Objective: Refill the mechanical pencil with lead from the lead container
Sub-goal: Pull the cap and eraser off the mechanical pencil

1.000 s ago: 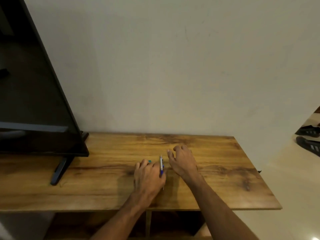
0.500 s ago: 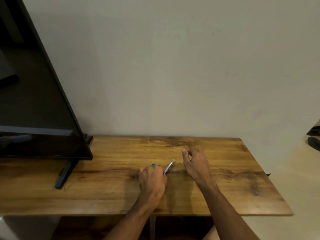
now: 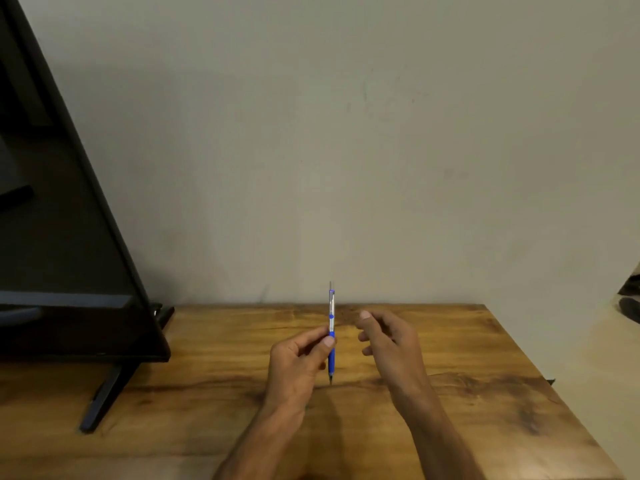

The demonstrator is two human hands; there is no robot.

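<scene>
The mechanical pencil (image 3: 331, 336) stands upright above the middle of the table (image 3: 485, 403), pinched in the left hand (image 3: 298, 362), which sits at its 8 o'clock. The right hand (image 3: 389, 344) is at the pencil's 3 o'clock, just beside it and not touching. A monitor (image 3: 65, 244) stands on the table well apart at 9 o'clock, the wall (image 3: 381, 133) behind at 12.

no text seems legible anywhere here.

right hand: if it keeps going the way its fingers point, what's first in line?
Probably the mechanical pencil, held upright in the left hand. The right hand is open, fingers pointing left toward it; depth is unclear.
</scene>
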